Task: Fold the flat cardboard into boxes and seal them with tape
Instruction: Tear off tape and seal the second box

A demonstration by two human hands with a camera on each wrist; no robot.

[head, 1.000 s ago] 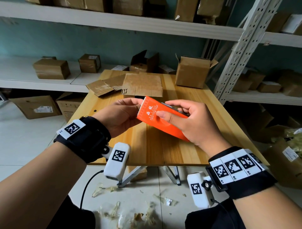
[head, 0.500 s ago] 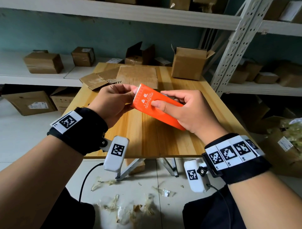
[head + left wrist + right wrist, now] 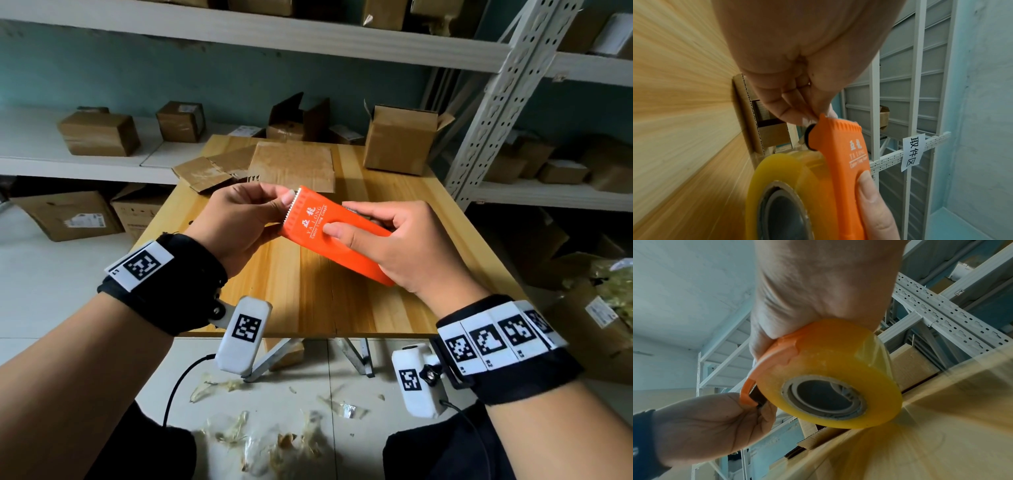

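My right hand point(image 3: 383, 240) grips an orange tape dispenser point(image 3: 329, 233) above the wooden table point(image 3: 308, 301), thumb pressed on its top. A yellowish clear tape roll point(image 3: 830, 379) sits under the dispenser point(image 3: 777, 353); the roll point(image 3: 789, 186) also shows in the left wrist view beneath the orange cover point(image 3: 842, 162). My left hand point(image 3: 246, 219) pinches at the toothed cutter end of the dispenser, fingertips point(image 3: 797, 116) together; whether a tape end lies between them is hidden. Flat cardboard sheets point(image 3: 291, 164) lie at the table's far side.
An erected open box point(image 3: 400, 140) stands at the table's far right. White metal shelving point(image 3: 496, 102) with several cardboard boxes surrounds the table. Tape scraps point(image 3: 260, 438) litter the floor near my legs. More boxes point(image 3: 68, 216) sit on the floor at left.
Both hands and the dispenser have stayed together; the left fingers have shifted slightly along the toothed edge. The head view has tilted a little.
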